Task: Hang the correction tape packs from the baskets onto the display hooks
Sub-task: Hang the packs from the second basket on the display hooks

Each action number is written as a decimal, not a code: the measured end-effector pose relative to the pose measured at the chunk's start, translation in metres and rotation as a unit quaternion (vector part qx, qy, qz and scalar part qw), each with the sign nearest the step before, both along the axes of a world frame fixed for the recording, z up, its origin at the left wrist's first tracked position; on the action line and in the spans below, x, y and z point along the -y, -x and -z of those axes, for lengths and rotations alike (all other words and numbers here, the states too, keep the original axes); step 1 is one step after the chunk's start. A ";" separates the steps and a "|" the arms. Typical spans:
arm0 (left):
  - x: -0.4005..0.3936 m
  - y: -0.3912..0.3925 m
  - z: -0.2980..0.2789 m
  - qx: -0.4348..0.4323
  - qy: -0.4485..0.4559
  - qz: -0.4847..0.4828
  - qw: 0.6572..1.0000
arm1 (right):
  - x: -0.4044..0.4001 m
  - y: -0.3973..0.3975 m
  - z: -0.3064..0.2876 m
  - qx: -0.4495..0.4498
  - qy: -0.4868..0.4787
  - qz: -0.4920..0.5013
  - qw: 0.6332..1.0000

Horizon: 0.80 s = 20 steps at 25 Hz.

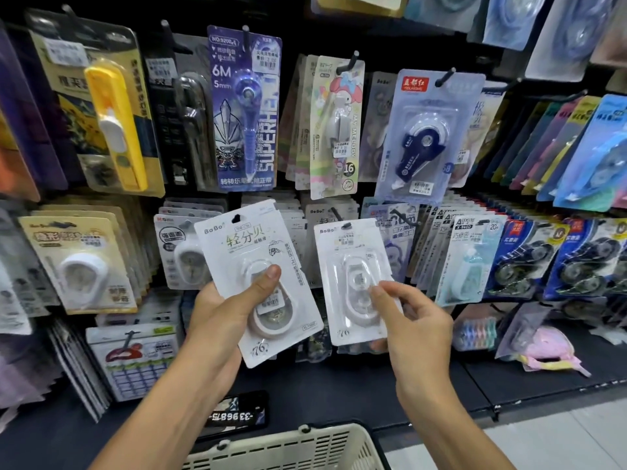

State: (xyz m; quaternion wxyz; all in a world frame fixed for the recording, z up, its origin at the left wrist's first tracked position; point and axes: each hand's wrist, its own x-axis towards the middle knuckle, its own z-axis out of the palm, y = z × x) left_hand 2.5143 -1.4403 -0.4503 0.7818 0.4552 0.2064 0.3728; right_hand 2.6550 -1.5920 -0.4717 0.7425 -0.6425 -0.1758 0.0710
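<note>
My left hand [230,310] grips a white BoBo correction tape pack [251,252], thumb across its blister, tilted left in front of the display. A second white BoBo pack [349,262] hangs on a black display hook [336,213] just to the right. My right hand [414,320] pinches the lower right of that hanging pack's blister with thumb and fingertips. A cream plastic basket [305,446] sits below at the bottom edge; its contents are hidden.
Rows of carded correction tapes fill the hooks: a yellow pack [115,123] upper left, a purple 6M pack [244,106], a blue pack [424,137], stacked packs at right [522,266]. A dark shelf [373,385] runs below, with a pink item [546,347] on it.
</note>
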 end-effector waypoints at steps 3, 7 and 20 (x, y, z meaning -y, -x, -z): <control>-0.001 -0.004 0.001 -0.005 0.004 0.015 1.000 | -0.004 0.003 0.002 -0.025 0.040 -0.105 0.993; 0.009 -0.014 0.002 -0.041 -0.049 0.069 0.996 | -0.017 0.019 0.005 -0.001 0.010 -0.288 0.958; -0.005 -0.025 0.023 -0.411 -0.565 -0.009 0.716 | -0.001 -0.005 0.006 0.077 0.033 -0.058 0.995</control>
